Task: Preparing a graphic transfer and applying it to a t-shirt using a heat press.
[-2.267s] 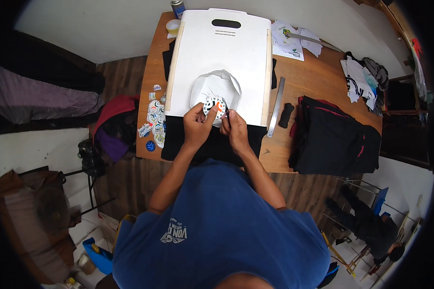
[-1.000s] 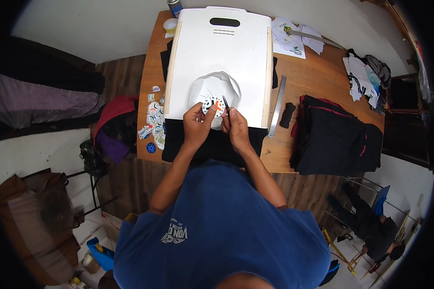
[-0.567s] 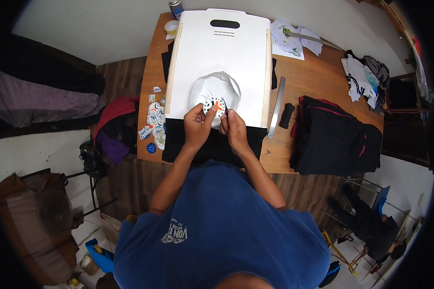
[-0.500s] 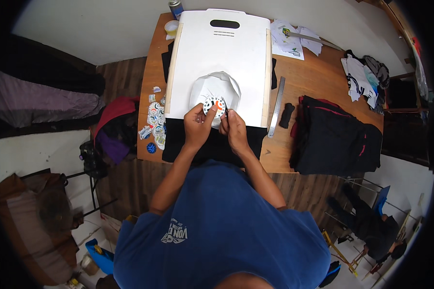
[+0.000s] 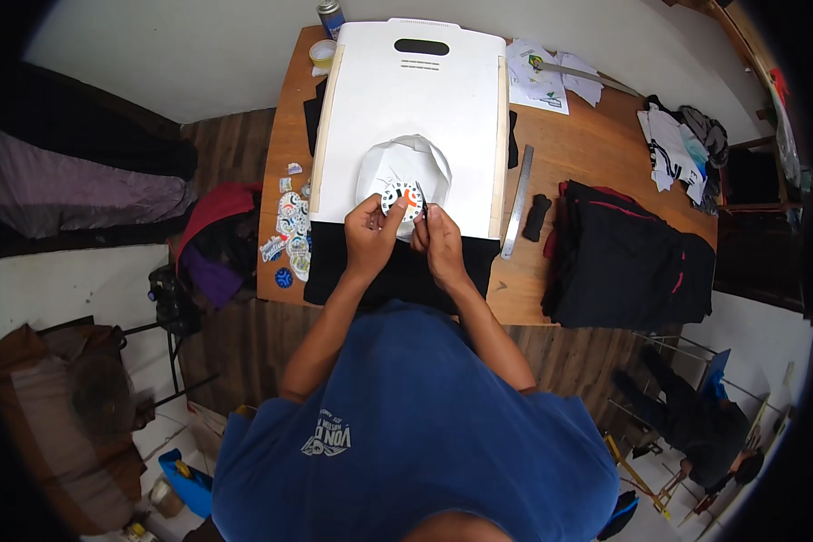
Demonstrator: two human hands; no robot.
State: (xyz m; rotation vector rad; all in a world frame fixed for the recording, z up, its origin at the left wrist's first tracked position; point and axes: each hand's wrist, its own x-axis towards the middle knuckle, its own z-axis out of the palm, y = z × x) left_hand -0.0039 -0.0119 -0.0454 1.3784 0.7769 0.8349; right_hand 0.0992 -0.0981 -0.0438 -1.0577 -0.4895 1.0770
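My left hand (image 5: 369, 238) is closed on the edge of a round white sticker-like patch (image 5: 412, 198) with dark marks around its border and an orange figure. At its right edge, my right hand (image 5: 441, 242) grips small dark scissors (image 5: 424, 200), their narrow blades against the patch; the handles are hidden by my fingers. Both hands are over a crumpled white paper-lined bowl (image 5: 439, 163). That bowl rests on a large white board (image 5: 415, 99) with a slot at its far end. Black cloth (image 5: 361, 274) hangs below the board's near edge.
Several round cut-out patches (image 5: 291, 221) lie on the wooden table (image 5: 592, 135) at left. To the right are a metal ruler (image 5: 518, 203), a rolled black cloth (image 5: 537, 217) and folded black garments (image 5: 632, 257). A spray can (image 5: 331, 18) and yellow tub (image 5: 322, 54) stand far left.
Almost nothing differs. Both hands stay at the patch above the bowl, with the scissors still at its right edge.
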